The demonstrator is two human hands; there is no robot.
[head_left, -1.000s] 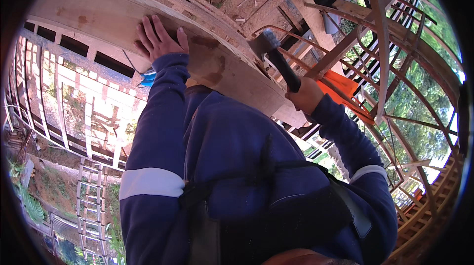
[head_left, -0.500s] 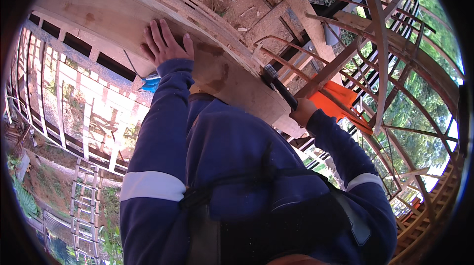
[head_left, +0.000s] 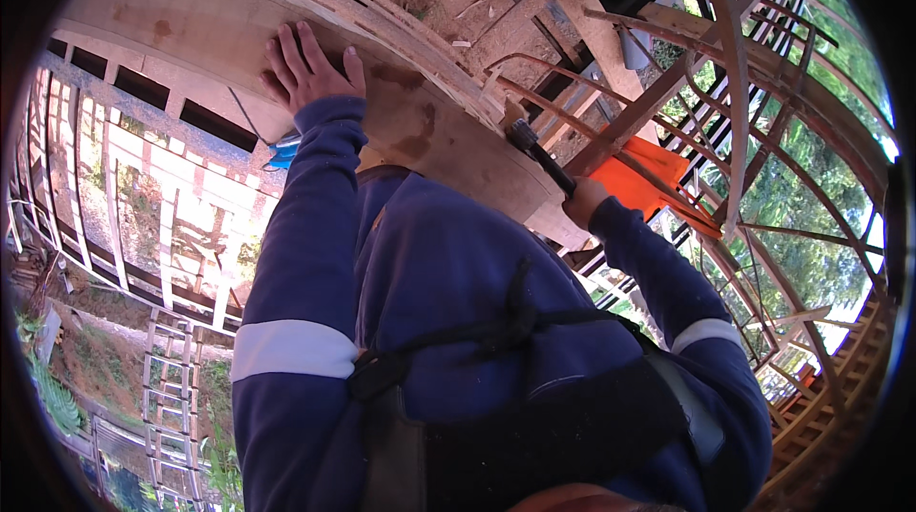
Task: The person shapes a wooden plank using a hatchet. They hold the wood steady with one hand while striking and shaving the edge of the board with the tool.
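Observation:
A wide wooden board [head_left: 477, 161] runs slantwise across in front of my body, with dark damp-looking patches on its face. My left hand [head_left: 313, 71] lies flat on it, fingers spread and holding nothing. Toward the board's right end, my right hand [head_left: 584, 201] is closed around the dark handle of a hammer [head_left: 548, 167]. The hammer's head is by the board's far edge, next to the thin strips there; whether it touches them I cannot tell.
Curved reddish metal bars [head_left: 735, 83] and an orange sheet [head_left: 644, 173] stand to the right. Beyond the board are timber pieces [head_left: 587, 30] over dusty ground. A blue object [head_left: 282, 151] sits beside my left forearm; a ladder [head_left: 172, 388] shows at lower left.
The hammer has tilted slightly, and my right hand has shifted a little farther out with it. My left hand keeps its place on the board; the view has moved slightly.

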